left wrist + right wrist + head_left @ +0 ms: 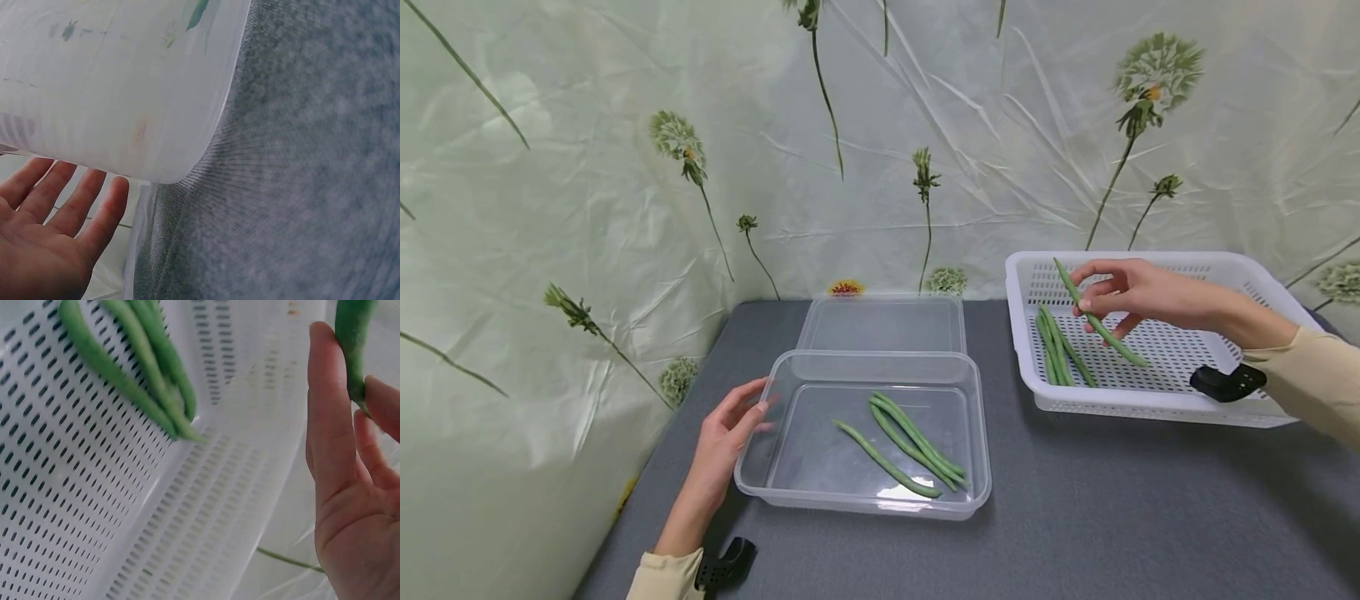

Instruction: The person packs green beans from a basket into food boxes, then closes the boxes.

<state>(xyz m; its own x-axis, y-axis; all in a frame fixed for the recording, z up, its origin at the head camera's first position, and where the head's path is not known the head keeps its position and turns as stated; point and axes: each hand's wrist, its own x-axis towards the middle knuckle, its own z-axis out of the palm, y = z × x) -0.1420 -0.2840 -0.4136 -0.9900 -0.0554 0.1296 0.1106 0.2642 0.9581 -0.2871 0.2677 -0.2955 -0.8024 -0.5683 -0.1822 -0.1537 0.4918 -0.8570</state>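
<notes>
Over the white perforated basket point(1150, 404), my right hand point(1157, 293) pinches a green bean point(1120, 343) between thumb and fingers. The right wrist view shows that bean point(354, 347) upright against the fingertips. Several more green beans point(1058, 350) lie together at the basket's left end. My left hand point(722, 446) rests against the left side of a clear plastic container point(865, 504), its fingers fairly straight along the wall. In the left wrist view, the fingertips point(112, 190) meet the container's edge point(125, 164). Several green beans point(917, 446) lie inside the container, towards its right.
A clear lid point(883, 323) lies flat behind the container. Both containers stand on a dark grey cloth point(1037, 500). A pale curtain with printed dandelions point(865, 208) hangs behind and along the left. Each wrist wears a black camera mount point(1227, 383).
</notes>
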